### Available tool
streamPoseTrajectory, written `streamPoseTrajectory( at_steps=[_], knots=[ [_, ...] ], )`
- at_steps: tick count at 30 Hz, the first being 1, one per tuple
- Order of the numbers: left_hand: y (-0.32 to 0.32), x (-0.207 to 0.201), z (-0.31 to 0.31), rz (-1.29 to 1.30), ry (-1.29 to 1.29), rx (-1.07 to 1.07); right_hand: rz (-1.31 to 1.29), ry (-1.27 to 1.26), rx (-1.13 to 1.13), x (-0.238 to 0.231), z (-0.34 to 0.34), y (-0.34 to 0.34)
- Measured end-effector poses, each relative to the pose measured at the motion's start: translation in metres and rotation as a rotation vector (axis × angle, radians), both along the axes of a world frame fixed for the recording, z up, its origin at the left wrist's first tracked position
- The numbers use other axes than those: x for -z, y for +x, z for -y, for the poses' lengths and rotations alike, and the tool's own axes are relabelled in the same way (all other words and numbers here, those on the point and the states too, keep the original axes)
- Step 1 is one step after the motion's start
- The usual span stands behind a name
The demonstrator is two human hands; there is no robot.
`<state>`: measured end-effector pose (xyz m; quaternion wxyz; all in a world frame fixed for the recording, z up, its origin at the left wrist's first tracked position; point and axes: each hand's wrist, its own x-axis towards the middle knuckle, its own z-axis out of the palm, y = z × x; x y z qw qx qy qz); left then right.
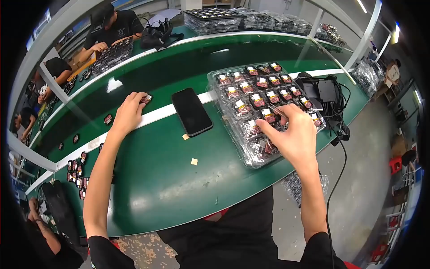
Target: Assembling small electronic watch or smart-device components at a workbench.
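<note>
My left hand [129, 113] reaches to the green belt with its fingertips closed on a small dark electronic module [147, 98]. Over a clear plastic tray [244, 150] is my right hand [295, 134], its fingers bent around a slim metallic tool that looks like tweezers [279, 112]. The thumb stays apart from the index finger, above the tray's pockets. Most pockets hold small black-framed modules with white and yellow labels, such as the module [257, 99] left of the right hand. My right hand hides some pockets.
A black phone [192, 112] lies between my hands. Loose modules [77, 172] cluster left of my left forearm; others sit on the belt [179, 67]. Black cables and an adapter [329, 92] lie right of the tray. Stacked trays [210, 22] and a co-worker [112, 27] are across the belt.
</note>
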<state>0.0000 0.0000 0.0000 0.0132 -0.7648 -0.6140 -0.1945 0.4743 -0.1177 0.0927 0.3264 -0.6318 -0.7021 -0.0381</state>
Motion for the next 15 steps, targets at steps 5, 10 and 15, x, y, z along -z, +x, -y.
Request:
streamPoseTrajectory(
  at_steps=[5,10,15],
  knots=[
    [0.028,-0.015,0.012,0.056,-0.016,0.048,-0.292,0.078,-0.189,0.002,0.012,0.013],
    [0.023,-0.013,-0.009,0.169,-0.069,0.183,-0.409,-0.216,-0.464,-0.017,0.059,-0.027],
    [0.023,-0.013,-0.001,0.188,-0.076,0.176,-0.646,-0.553,-0.814,0.009,0.075,-0.059]
  ],
)
